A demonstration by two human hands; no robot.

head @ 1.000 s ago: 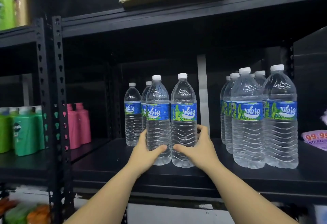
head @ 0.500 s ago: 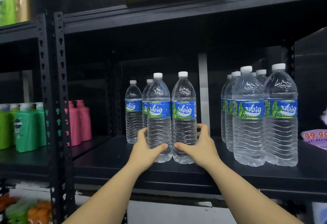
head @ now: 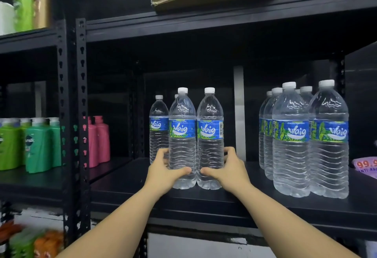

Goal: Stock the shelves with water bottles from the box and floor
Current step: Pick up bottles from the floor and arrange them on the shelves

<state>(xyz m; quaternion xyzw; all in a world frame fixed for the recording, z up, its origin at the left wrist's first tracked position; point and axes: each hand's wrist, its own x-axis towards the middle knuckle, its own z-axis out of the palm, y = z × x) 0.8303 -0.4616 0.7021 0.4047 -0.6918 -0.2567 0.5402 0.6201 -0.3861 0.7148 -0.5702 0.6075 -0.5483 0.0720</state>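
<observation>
Head view: placement of two water bottles on the black shelf (head: 234,198) is taken to be the step in hand. The left hand (head: 163,173) is wrapped around the lower body of the left front bottle (head: 182,141), and the right hand (head: 228,171) around the right front bottle (head: 210,141); the fingers of both are curled in a grasp, thumbs to the front. Both bottles stand upright, bases on the shelf near its front edge and sides touching. Two further bottles are seen just behind them, of which the rear left bottle (head: 158,129) is plainest. A larger cluster of bottles (head: 302,141) stands well apart to the right. The bottles are of thin clear plastic, ribbed in waves below a glossy blue-and-green label, with a domed shoulder and a white screw cap; some yielding under a squeeze is to be expected. The shelf is matt and flat, carried on a perforated metal upright (head: 81,102). The next move is judged to call for a short push rearward, a loosening of both grips, and a return for more stock; neither box nor floor supply is shown.
</observation>
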